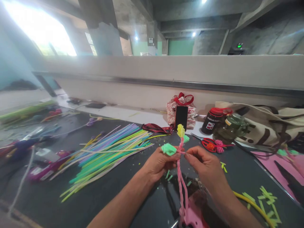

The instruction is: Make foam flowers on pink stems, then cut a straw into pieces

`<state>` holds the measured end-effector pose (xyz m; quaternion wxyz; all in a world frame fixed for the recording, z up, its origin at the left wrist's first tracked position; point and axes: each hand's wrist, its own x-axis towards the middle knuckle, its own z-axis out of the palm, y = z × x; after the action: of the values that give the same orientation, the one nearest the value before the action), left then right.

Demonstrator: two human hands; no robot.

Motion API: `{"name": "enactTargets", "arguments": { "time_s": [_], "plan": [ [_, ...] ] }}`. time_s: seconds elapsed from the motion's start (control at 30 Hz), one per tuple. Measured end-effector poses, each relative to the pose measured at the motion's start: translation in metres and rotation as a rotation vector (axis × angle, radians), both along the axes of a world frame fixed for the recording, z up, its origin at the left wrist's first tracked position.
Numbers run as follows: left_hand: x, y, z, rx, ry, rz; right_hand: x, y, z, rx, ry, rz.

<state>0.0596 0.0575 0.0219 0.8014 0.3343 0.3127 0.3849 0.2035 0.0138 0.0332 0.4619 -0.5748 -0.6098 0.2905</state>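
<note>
My left hand point(159, 163) is closed on a pipe-cleaner flower stem point(179, 175), pinching it where the branches meet. The stem is pink and twisted, held upright, with its lower strands hanging towards the table edge. A yellow bud point(180, 130) tops it. One mint-green bloom point(168, 149) sits over my left fingers, and another mint-green piece point(186, 138) shows behind the stem. From the right side, my right hand point(205, 164) pinches a short pink pipe-cleaner end at the same joint. The fingertips of both hands nearly meet there.
Many-coloured pipe cleaners point(114, 152) lie in a bundle on the dark table at left. Red-handled scissors point(209, 144), a black bottle point(211, 122), a green jug point(231, 128) and a phone point(181, 117) stand or lie beyond my hands. Yellow-green cut pieces point(268, 199) are scattered at right.
</note>
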Motion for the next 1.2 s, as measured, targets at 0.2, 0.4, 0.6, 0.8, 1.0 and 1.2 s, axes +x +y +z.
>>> {"name": "enactTargets", "arguments": {
  "time_s": [0.2, 0.4, 0.6, 0.8, 1.0, 1.2],
  "plan": [
    [0.0001, 0.0009, -0.0011, -0.094, -0.057, -0.019, 0.0013, -0.0032, 0.0025, 0.023, -0.057, -0.009],
    [0.0008, 0.0000, -0.0009, -0.078, -0.058, 0.020, -0.0042, -0.0023, 0.0033, -0.014, -0.039, 0.036],
    [0.0004, -0.0026, 0.0015, -0.059, -0.063, -0.003, -0.0064, -0.0048, -0.0006, -0.066, 0.051, 0.062],
    [0.0010, -0.0025, 0.0017, -0.067, -0.035, -0.016, -0.0074, -0.0060, -0.0025, -0.039, 0.042, 0.076],
    [0.0012, -0.0023, 0.0002, -0.048, 0.005, -0.030, -0.0059, -0.0045, -0.0026, 0.002, -0.062, 0.064],
    [-0.0016, -0.0008, 0.0028, -0.021, -0.041, 0.015, -0.0072, -0.0088, 0.0024, 0.159, -0.170, 0.068]
  ]
}}
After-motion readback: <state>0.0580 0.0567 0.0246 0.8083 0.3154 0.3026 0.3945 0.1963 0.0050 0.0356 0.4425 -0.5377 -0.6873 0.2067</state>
